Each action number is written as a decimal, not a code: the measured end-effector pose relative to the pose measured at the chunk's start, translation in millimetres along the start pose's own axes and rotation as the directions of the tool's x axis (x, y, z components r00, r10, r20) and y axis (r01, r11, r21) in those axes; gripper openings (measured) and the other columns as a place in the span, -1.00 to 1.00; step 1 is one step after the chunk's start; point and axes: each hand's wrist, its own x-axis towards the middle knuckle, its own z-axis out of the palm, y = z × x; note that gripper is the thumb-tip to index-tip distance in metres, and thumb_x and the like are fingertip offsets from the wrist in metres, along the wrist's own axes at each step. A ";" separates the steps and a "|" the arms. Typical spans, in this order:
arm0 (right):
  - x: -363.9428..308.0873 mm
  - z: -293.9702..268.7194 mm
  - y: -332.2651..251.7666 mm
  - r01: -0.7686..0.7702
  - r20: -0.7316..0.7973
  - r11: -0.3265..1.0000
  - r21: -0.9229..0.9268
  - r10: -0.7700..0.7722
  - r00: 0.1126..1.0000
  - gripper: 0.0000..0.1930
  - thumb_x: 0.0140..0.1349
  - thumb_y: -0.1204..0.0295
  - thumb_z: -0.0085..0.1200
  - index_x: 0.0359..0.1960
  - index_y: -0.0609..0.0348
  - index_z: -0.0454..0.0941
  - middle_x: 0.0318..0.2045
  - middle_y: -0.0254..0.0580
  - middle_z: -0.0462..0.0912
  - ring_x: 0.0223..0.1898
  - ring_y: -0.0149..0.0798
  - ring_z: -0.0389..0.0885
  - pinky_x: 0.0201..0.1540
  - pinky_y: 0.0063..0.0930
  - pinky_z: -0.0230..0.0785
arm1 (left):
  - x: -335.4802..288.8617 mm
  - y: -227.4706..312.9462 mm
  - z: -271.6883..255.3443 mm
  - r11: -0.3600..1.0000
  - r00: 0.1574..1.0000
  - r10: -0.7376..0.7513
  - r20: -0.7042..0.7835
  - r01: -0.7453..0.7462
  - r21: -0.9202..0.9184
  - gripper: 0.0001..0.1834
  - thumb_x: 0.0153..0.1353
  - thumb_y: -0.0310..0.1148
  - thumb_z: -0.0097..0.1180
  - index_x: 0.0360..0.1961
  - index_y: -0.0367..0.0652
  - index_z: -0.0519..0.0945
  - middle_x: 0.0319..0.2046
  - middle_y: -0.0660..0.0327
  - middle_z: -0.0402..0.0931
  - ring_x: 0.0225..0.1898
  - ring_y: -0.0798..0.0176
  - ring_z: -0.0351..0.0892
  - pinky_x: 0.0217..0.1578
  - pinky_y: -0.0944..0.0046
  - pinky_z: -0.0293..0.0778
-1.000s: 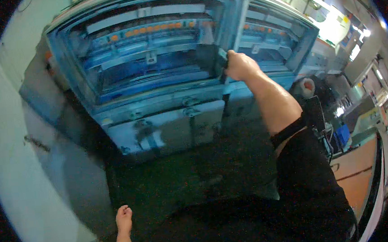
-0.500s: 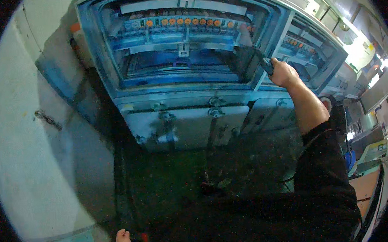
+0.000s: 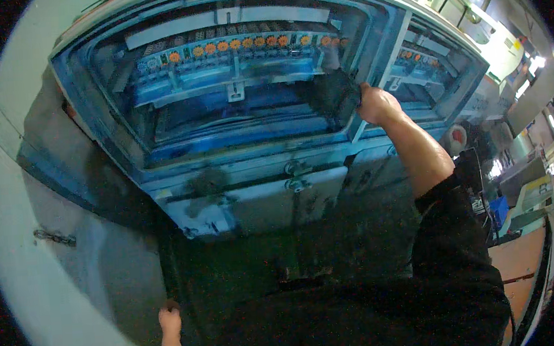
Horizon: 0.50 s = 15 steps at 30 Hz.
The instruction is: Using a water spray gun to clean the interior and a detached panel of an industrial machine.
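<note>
My right hand (image 3: 378, 103) is reached forward, its fingers closed round a dark handled thing whose kind I cannot make out. It is at the frame between the two windows of a large blue-lit machine (image 3: 250, 154). Just left of the hand, a dark patch lies over the right part of the larger window; I cannot tell tool from shadow there. Behind that window runs a row of orange gears (image 3: 236, 45) above a blue trough-like interior. My left hand (image 3: 170, 320) hangs low at the lower left with curled fingers. What it holds, if anything, is hidden.
A pale panel (image 3: 117, 274) with a short chain (image 3: 55, 237) stands close on my left. Below the windows, the machine's lower panels carry round knobs (image 3: 298, 184). At the right are a blue object (image 3: 499, 213) and an orange-brown board (image 3: 524, 257). The floor is dark.
The view has shifted, and the machine appears larger and nearer. My right hand has moved left with the dark thing, closer to the larger window. The left hand stays low, with more forearm showing.
</note>
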 end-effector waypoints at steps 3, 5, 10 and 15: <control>14.4 1.6 -21.3 -0.030 0.006 0.999 0.026 0.029 1.000 -0.49 0.11 0.32 0.11 0.10 0.28 0.39 -0.06 0.27 0.63 0.04 0.22 0.59 0.08 0.04 0.44 | 33.1 -0.1 12.3 0.944 0.984 0.159 -0.081 -0.176 -0.279 -0.70 0.29 -0.37 0.10 0.02 -0.20 0.59 -0.05 0.02 0.61 -0.02 0.02 0.59 0.03 0.12 0.44; 23.7 -1.0 -35.4 -0.099 0.012 0.992 0.084 0.099 0.995 -0.50 0.13 0.32 0.09 0.10 0.28 0.39 -0.04 0.27 0.62 0.05 0.22 0.58 0.08 0.04 0.44 | 74.1 -35.2 26.4 0.748 0.974 0.213 -0.075 -0.212 -0.629 -0.70 0.30 -0.34 0.10 0.03 -0.16 0.59 -0.03 0.01 0.61 -0.03 -0.01 0.61 0.00 0.10 0.46; 52.8 11.2 -66.2 -0.196 0.012 0.978 0.063 0.196 0.981 -0.49 0.17 0.27 0.06 0.12 0.28 0.38 -0.01 0.24 0.62 0.06 0.21 0.58 0.11 0.01 0.44 | 154.5 -40.7 5.5 0.892 0.902 0.431 -0.026 -0.422 0.164 -0.77 0.33 -0.28 0.09 -0.06 -0.11 0.57 -0.16 0.09 0.62 -0.18 0.10 0.63 -0.15 0.11 0.50; 58.0 -2.7 -124.0 -0.333 0.006 0.938 0.093 0.334 0.942 -0.47 0.17 0.22 0.05 0.13 0.28 0.37 0.00 0.22 0.62 0.07 0.20 0.59 0.12 0.00 0.44 | 236.2 -81.3 -42.7 0.926 0.928 0.350 0.130 -0.321 -0.197 -0.79 0.32 -0.21 0.06 -0.23 -0.13 0.49 -0.33 0.07 0.52 -0.38 0.01 0.54 -0.31 0.08 0.48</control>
